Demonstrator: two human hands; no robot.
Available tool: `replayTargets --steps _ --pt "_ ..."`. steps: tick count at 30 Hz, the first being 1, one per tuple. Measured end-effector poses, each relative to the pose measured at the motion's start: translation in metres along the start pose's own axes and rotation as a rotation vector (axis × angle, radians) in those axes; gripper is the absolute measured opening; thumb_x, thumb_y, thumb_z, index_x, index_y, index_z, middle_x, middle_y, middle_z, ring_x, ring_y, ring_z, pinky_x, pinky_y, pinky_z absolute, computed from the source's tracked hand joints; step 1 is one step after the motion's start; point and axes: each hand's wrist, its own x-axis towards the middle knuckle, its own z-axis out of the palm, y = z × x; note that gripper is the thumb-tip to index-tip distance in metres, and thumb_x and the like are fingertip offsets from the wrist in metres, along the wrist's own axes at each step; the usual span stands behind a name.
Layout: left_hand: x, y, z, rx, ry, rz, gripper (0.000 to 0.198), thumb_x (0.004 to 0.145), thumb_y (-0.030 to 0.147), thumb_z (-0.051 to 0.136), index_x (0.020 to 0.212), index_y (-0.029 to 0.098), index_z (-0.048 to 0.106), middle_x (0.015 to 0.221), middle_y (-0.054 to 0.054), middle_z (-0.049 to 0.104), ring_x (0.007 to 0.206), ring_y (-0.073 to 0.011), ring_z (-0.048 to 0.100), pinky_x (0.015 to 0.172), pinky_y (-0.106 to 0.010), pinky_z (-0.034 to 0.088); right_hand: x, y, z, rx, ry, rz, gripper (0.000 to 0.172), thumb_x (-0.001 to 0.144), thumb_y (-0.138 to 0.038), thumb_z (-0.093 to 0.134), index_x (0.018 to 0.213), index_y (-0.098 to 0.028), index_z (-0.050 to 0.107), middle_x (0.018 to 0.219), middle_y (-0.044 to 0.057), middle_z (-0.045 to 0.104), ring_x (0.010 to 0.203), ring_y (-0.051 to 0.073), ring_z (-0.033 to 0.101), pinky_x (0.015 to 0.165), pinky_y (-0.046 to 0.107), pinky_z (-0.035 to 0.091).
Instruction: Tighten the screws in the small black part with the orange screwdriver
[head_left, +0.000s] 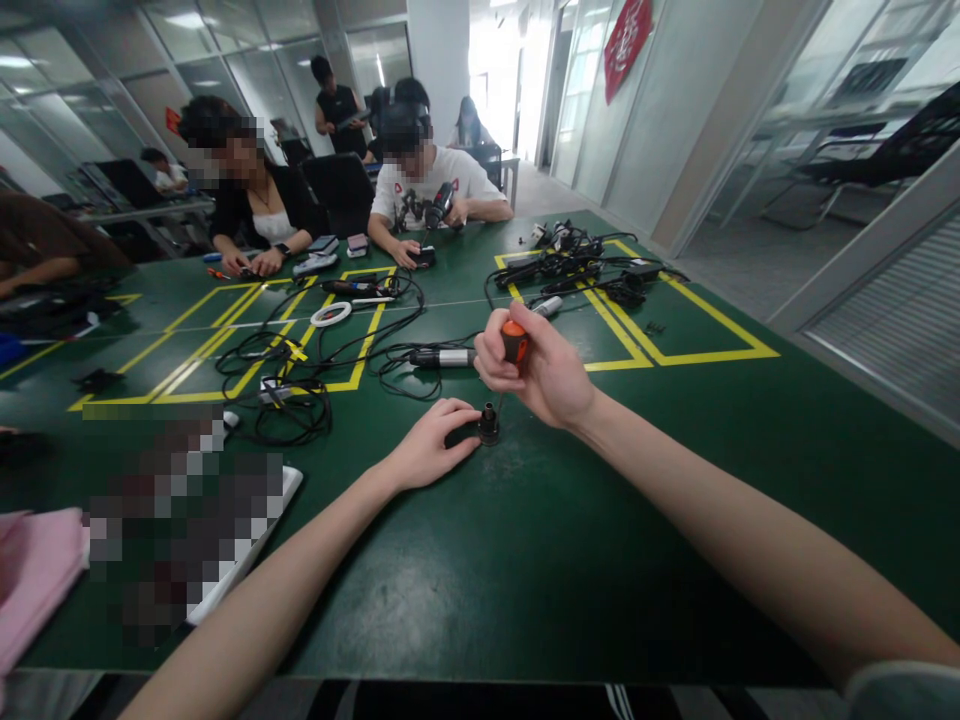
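Observation:
A screwdriver (515, 341) with an orange and black handle is gripped in my right hand (551, 365), its thin shaft pointing down. Below it, a small dark cylindrical metal part (489, 428) stands upright on the green table (420, 560). The fingers of my left hand (431, 443) close on that part from its left side, steadying it against the tabletop. The shaft comes down at the part's right edge; whether its tip touches the part I cannot tell. Just behind my hands lies a black and silver cylindrical tool (442, 358) with a cable.
Tangled black cables (292, 400) lie to the left, and a pile of cabled devices (559, 255) sits at the back right. Yellow tape (712, 355) marks areas on the table. Two blurred flat objects and a pink cloth (37, 580) are at the near left. Co-workers (439, 185) sit opposite.

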Motion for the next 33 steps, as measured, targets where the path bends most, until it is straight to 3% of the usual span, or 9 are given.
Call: replayTargets --steps 7,14,19,24,28,33 --pt "0.0001 0.0002 -0.0002 0.008 -0.001 0.001 0.028 0.1 0.024 0.067 0.127 0.021 0.072 0.127 -0.012 0.07 0.119 -0.0253 0.066 0.11 -0.044 0.056 -0.0029 0.0002 -0.0002 0.038 -0.041 -0.026 0.046 0.091 -0.06 0.072 0.081 -0.023 0.048 0.052 -0.011 0.035 0.044 0.006 0.022 0.043 0.018 0.018" --pt "-0.0002 -0.0002 0.0004 0.007 0.005 -0.001 0.029 0.099 0.024 0.068 0.128 0.022 0.073 0.126 -0.012 0.07 0.122 -0.0262 0.065 0.112 -0.045 0.055 -0.0027 0.0001 -0.0015 -0.04 -0.031 -0.049 0.045 0.092 -0.059 0.071 0.076 -0.02 0.056 0.055 -0.005 0.048 0.048 0.009 0.042 0.047 0.023 0.033" --pt "-0.0006 -0.0008 0.0006 -0.001 0.009 -0.005 0.028 0.1 0.025 0.067 0.128 0.022 0.073 0.126 -0.012 0.07 0.12 -0.0257 0.066 0.11 -0.044 0.055 -0.0022 -0.0025 0.0012 -0.016 -0.037 0.022 0.059 0.095 -0.069 0.063 0.065 -0.019 0.05 0.055 -0.005 0.038 0.047 0.007 0.031 0.045 0.023 0.023" --pt "-0.0001 0.0 0.0 0.002 -0.001 -0.011 0.029 0.099 0.024 0.067 0.128 0.022 0.072 0.127 -0.01 0.07 0.12 -0.0251 0.065 0.111 -0.043 0.055 -0.0048 -0.0016 0.0003 0.056 -0.073 0.0 0.048 0.092 -0.064 0.068 0.079 -0.021 0.051 0.053 -0.009 0.034 0.045 0.006 0.022 0.045 0.021 0.018" --pt "-0.0002 -0.0007 0.0001 -0.001 0.005 -0.003 0.028 0.1 0.025 0.067 0.127 0.021 0.072 0.126 -0.011 0.069 0.12 -0.0254 0.065 0.11 -0.044 0.054 -0.0049 -0.0011 -0.0008 0.046 -0.051 -0.019 0.043 0.09 -0.056 0.074 0.081 -0.022 0.049 0.054 -0.01 0.039 0.045 0.007 0.026 0.045 0.02 0.02" --pt "-0.0004 -0.0028 0.0008 0.002 0.002 0.01 0.028 0.1 0.024 0.066 0.127 0.019 0.071 0.127 -0.012 0.069 0.12 -0.0257 0.065 0.11 -0.044 0.054 -0.0018 0.001 -0.0011 0.001 -0.034 -0.01 0.051 0.094 -0.065 0.067 0.073 -0.02 0.054 0.051 -0.007 0.043 0.043 0.007 0.033 0.043 0.021 0.027"
